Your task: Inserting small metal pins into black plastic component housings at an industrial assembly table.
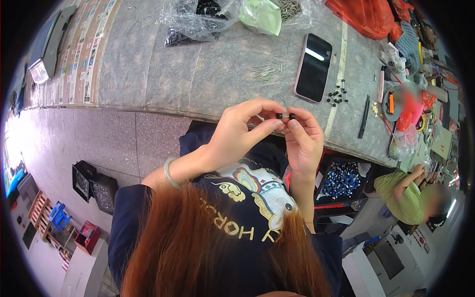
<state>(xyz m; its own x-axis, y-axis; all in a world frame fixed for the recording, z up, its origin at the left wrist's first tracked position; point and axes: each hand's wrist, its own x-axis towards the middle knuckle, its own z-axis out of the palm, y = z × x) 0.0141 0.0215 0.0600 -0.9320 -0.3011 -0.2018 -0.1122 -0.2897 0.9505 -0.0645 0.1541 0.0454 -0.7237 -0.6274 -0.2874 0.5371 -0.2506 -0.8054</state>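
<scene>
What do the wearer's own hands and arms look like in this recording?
Both the left hand and right hand are ungloved. A smooth, pale bangle circles the left wrist; none shows on the right. The dark navy sleeves leave the forearms bare.

Fine detail on the black-ended pin (pixel 286 116) is unclear.

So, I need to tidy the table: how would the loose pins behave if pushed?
The pins look thin and straight, so they're probably light and apt to scatter. Their silvery shine suggests metal, likely stiff and somewhat slippery. Some seem to lie crossed, so several may shift together.
</scene>
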